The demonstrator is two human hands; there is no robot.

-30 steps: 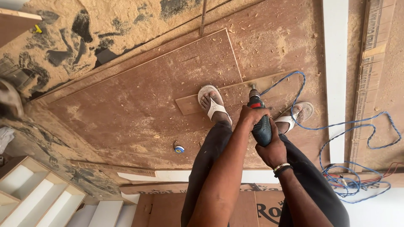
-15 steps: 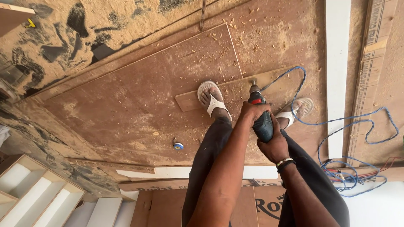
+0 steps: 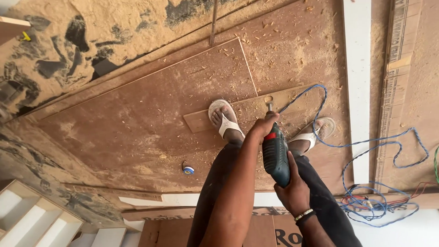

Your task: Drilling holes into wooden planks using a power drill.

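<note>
We stand on a big brown board (image 3: 137, 132) strewn with sawdust, one sandal pinning a narrow strip (image 3: 247, 114). Our right hand (image 3: 292, 192) wraps the drill (image 3: 275, 155) handle; our left hand (image 3: 264, 127) clamps its nose, bit on the strip. No finished hole shows yet.

Drill bit tip (image 3: 270, 107) too small to make out, right hand's (image 3: 292, 192) fingers hidden behind the green drill (image 3: 275, 155), white shelves (image 3: 32, 219) cut off at the corner, small blue thing (image 3: 188, 169) too tiny to tell.
</note>
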